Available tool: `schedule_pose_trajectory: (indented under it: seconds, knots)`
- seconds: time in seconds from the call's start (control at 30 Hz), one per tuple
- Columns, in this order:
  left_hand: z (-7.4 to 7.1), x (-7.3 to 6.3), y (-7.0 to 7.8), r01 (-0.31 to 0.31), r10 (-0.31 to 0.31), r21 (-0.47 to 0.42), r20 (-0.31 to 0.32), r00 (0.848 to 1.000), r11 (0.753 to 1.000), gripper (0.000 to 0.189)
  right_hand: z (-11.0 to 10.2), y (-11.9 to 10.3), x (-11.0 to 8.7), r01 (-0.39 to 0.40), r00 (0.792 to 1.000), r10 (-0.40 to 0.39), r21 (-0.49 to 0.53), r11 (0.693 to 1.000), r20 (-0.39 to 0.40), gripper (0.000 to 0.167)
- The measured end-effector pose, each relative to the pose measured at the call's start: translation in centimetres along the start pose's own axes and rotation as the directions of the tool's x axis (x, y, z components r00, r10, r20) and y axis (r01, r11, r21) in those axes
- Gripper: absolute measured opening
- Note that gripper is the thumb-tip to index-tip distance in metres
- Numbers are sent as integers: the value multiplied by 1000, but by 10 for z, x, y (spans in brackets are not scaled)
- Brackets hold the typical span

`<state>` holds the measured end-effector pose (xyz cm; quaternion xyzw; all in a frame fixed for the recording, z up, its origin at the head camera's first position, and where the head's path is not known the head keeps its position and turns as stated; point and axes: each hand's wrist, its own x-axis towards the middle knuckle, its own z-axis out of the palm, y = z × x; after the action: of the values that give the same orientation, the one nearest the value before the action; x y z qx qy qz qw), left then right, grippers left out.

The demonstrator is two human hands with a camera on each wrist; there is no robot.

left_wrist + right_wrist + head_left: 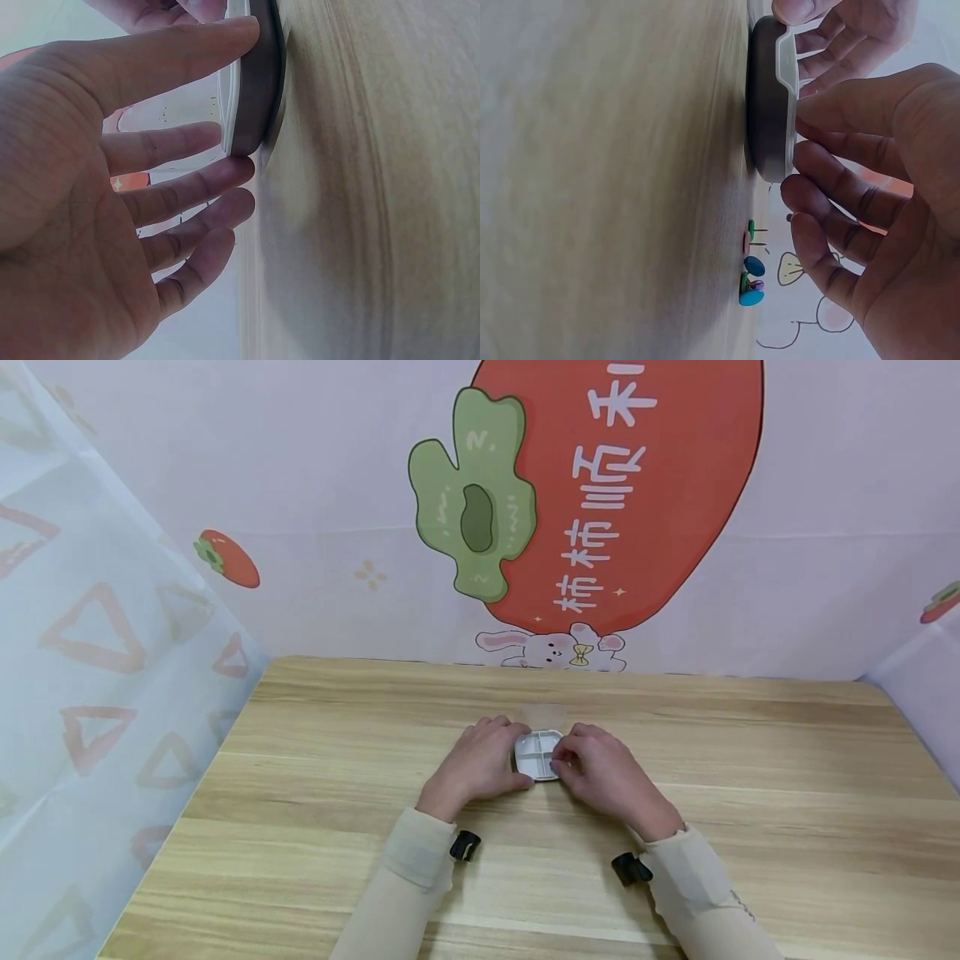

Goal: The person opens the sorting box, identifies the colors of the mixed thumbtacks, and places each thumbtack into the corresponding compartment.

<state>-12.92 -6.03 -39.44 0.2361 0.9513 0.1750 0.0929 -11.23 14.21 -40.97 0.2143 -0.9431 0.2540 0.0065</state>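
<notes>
A small pill box (534, 753) with a white four-compartment tray and a dark base lies on the table. Its clear lid (542, 715) stands open at the far side. My left hand (483, 760) holds the box from the left, thumb on the near edge and fingers at the far edge. Over the right compartments, the thumb and index finger of my right hand (603, 770) pinch a small bluish-purple thing, apparently a thumbtack (553, 764), mostly covered by the fingertips. Several coloured thumbtacks (751, 297) show beyond the box in the right wrist view; the right hand hides them in the head view.
The wooden table (315, 827) extends around both hands. A printed cloth (337, 468) with a large red persimmon hangs behind its far edge, and another patterned cloth (97, 693) hangs at the left. Black clips (465, 846) sit at both cuffs.
</notes>
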Motion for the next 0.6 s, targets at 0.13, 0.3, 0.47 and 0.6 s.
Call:
schedule_pose_trajectory:
  seconds: [0.13, 0.3, 0.47, 0.6]
  knots:
    - [0, 0, 0, 2, -2, -4, 0, 1000, 1000, 66, 1, 0, 0, -1, 1000, 1, -7, 1000, 1, 6]
    - [0, 1, 0, 3, -3, -8, 1, 1000, 1000, 66, 0, 0, 1, -1, 1000, 1, -3, 1000, 0, 6]
    - [-1, 1, 0, 5, -5, -6, 7, 1000, 1000, 66, 0, -1, 1, -6, 1000, 6, -2, 1000, 1, 5]
    - [-1, 1, 0, 10, -10, -8, 9, 1000, 1000, 67, -1, -2, 1, -16, 1000, 16, 4, 1000, 8, 5]
